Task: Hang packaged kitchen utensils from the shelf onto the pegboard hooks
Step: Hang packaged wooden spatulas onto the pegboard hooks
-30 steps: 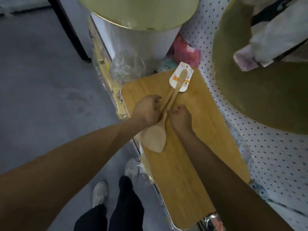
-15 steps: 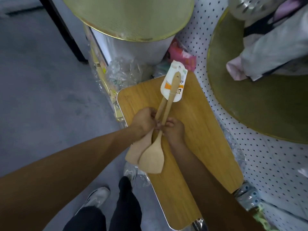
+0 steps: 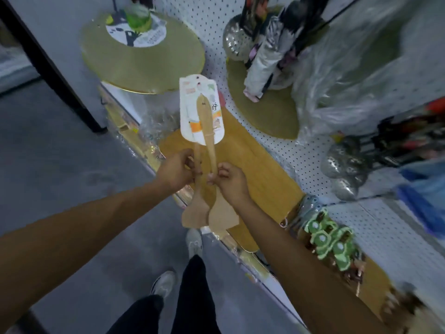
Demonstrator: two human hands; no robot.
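left hand grips handle of back wooden spatula. right hand pinches handle of front wooden spatula. both spatulas held up over wooden board, white card at top, near pegboard.

Shop aisle: white pegboard wall hung with packaged kitchenware, metal strainers, gold round boards, bamboo cutting board along shelf edge.

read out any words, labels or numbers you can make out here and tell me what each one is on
Card on the wooden spatulas: dark printed characters beside an orange band, too blurred to read.
Round label on the gold disc: rows of small print, too blurred to read.
Nothing else legible.
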